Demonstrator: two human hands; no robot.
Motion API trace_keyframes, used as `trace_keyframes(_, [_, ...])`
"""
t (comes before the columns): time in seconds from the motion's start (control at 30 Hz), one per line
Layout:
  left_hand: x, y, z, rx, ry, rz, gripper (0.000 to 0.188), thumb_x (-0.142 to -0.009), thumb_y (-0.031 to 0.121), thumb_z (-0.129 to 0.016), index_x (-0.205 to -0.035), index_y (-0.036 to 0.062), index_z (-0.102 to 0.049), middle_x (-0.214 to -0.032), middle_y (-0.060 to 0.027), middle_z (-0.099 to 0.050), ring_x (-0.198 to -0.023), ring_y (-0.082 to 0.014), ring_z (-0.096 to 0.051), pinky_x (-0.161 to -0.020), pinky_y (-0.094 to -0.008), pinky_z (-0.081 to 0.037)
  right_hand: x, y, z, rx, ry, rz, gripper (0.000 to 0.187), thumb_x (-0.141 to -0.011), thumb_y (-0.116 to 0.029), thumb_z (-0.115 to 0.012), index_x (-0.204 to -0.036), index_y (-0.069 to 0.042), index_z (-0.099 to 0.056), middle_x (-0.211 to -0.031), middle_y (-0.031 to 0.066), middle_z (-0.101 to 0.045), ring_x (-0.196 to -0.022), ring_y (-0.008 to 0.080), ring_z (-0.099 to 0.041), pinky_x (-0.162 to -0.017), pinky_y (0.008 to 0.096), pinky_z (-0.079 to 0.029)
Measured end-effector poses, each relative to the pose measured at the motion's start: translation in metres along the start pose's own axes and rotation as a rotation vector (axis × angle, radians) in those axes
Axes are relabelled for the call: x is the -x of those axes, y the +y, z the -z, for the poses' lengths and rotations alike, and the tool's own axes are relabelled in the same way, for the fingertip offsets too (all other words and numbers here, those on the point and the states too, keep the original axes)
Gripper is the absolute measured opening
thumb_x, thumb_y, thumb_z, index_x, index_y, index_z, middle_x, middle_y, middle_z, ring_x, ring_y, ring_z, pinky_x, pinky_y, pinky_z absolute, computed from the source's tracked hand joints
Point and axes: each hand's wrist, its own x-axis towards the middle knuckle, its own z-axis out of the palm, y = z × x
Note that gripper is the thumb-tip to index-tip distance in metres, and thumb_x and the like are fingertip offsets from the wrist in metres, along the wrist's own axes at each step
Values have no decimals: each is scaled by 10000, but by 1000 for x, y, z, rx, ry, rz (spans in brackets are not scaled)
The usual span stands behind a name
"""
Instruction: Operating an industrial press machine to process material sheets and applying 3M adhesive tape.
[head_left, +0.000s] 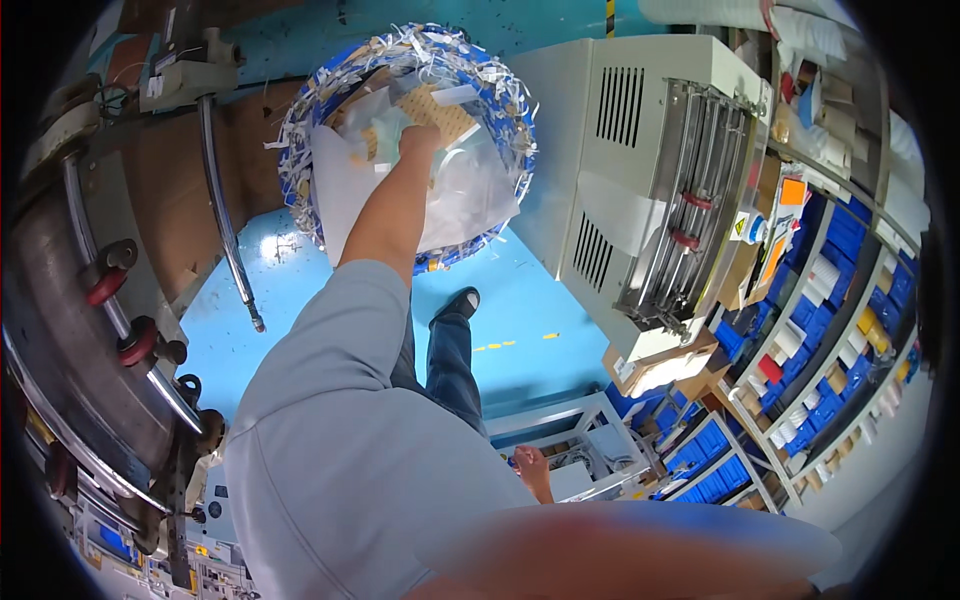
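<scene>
My left hand (420, 142) reaches down into a round blue bin (300, 185) whose rim is tangled with shredded white strips. Its fingers look closed against the scrap inside, and what they grip, if anything, is hidden. Just beyond the knuckles lies a tan printed sheet (452, 118). Whitish translucent plastic sheeting (470, 205) spreads around the wrist and over the bin's near edge. Lower in the view, beside my body, my right hand (532, 468) hangs apart from the bin with curled fingers; whatever is in them cannot be made out.
A beige machine (610, 170) with metal rollers stands right of the bin. Steel rods with red collars (137, 342) belong to equipment on the left. Shelving with blue bins (800, 350) runs along the far right. My shoe (455, 305) stands on the blue floor (530, 310).
</scene>
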Motion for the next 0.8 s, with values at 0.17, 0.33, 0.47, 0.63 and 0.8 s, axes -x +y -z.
trace_keyframes(0.17, [4, -33, 16, 262, 129, -344, 388, -829, 380, -637, -933, 10, -689, -882, -174, -719, -811, -299, -719, -659, -390, -542, -13, -21, 15, 119, -67, 145, 217, -935, -193, -645, -1062, -20, -677, -811, 36, -679, -710, 112, -620, -656, 270, -502])
trace_keyframes(0.33, [150, -34, 43, 631, -31, -180, 190, -801, 165, -672, -916, 23, -621, -834, -152, -699, -737, -242, -682, -627, -389, -539, -41, -51, 21, 170, -16, 289, 253, -935, -231, -642, -1053, -9, -678, -808, 35, -671, -701, 111, -617, -647, 282, -514])
trace_keyframes(0.47, [251, -74, 91, 1009, -143, -293, 186, -846, 170, -675, -984, 64, -607, -779, -22, -627, -660, -111, -604, -537, -280, -478, -68, -116, 20, 174, -180, 543, 190, -959, -182, -615, -1045, -18, -654, -834, 43, -665, -681, 90, -581, -606, 232, -470])
trace_keyframes(0.63, [326, -160, 66, 903, -312, -424, 231, -870, 163, -685, -1069, 54, -645, -845, -19, -660, -689, -138, -592, -593, -271, -485, -81, -194, 13, 294, -392, 756, 242, -952, -194, -627, -1104, -8, -654, -871, 63, -674, -754, 120, -613, -663, 266, -512])
trace_keyframes(0.8, [480, -210, 62, 911, -249, -371, 247, -844, 117, -657, -1076, 35, -647, -835, -58, -660, -670, -144, -614, -601, -301, -511, -108, -227, 17, 454, -579, 851, 222, -941, -189, -633, -1076, -16, -660, -833, 50, -653, -726, 114, -595, -637, 249, -500])
